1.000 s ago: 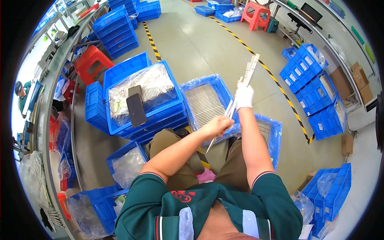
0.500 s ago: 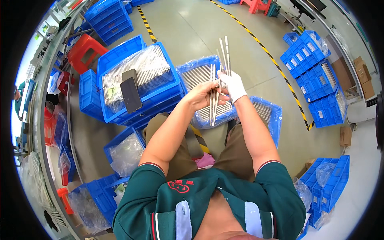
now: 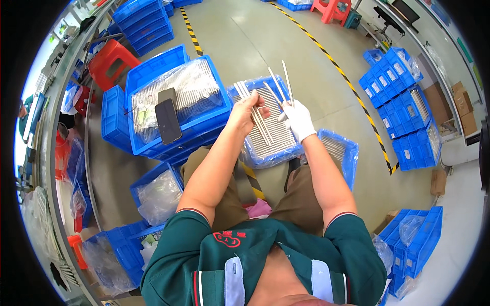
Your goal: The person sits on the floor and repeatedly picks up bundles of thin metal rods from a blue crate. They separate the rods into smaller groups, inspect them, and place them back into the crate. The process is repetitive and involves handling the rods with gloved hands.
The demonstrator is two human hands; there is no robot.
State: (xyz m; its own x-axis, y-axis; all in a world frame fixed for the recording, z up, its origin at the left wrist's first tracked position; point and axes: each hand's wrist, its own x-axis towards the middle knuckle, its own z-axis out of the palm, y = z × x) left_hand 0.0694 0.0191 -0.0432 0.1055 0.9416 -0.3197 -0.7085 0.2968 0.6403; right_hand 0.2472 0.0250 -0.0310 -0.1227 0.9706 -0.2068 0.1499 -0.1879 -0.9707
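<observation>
My bare left hand (image 3: 244, 115) is closed round several thin metal rods (image 3: 261, 126), which slant down to the right over a plastic-lined blue crate (image 3: 273, 162). To its right, my white-gloved right hand (image 3: 298, 121) grips another few metal rods (image 3: 287, 81) that fan upward and away from me. A gap separates the two hands. Beneath them, many similar metal rods (image 3: 270, 149) lie side by side in the lined crate. Just how the gloved fingers close on the rods is partly hidden.
Stacked blue crates (image 3: 133, 140) stand at my left, with wrapped rods and a black phone (image 3: 167, 121) on top. Another lined crate (image 3: 351, 153) sits at right. A red stool (image 3: 109, 64), a striped floor line (image 3: 352, 81) and more crates (image 3: 408, 109) surround the floor area.
My hands, close together before, have drawn apart. The left has moved left and its rods have tilted from near upright; the right hand's rods have come lower and spread.
</observation>
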